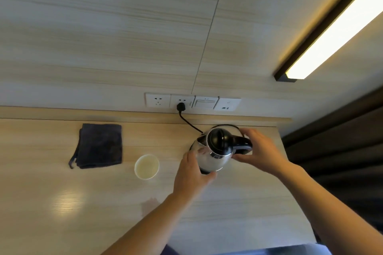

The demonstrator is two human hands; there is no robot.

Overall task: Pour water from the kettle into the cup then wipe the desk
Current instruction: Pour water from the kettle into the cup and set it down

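A steel kettle (213, 158) with a black lid and black handle is at the right of the wooden desk (62, 203), tilted a little toward the left. My right hand (263, 151) curls around its handle. My left hand (191, 174) presses against the kettle's steel body from the near left side. A small white cup (146, 166) stands upright just left of the kettle, apart from it. A folded dark cloth (99, 146) lies flat further left, toward the wall.
A black cord (187, 122) runs from the kettle's base to a row of wall sockets (192, 102). The desk's right edge is close to the kettle, with a dark curtain (342, 141) beyond. A faint wet patch (150, 204) shows near my left forearm.
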